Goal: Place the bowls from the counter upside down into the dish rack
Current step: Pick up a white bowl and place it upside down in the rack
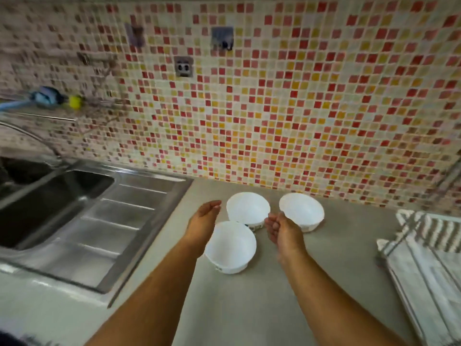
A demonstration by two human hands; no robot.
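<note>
Three white bowls stand upright on the grey counter. The near bowl (230,245) sits closest to me, the middle bowl (248,208) behind it, the right bowl (301,210) beside that one. My left hand (203,219) hovers open just left of the near and middle bowls, palm facing right. My right hand (282,229) is open with curled fingers, between the middle and right bowls, overlapping the right bowl's near rim. Neither hand holds anything. The dish rack (409,248) is at the right edge, partly cut off.
A steel sink (50,196) with a ribbed drainboard (112,221) lies to the left. A striped cloth (436,231) lies under the rack. The mosaic tile wall (274,108) rises behind the counter (249,308).
</note>
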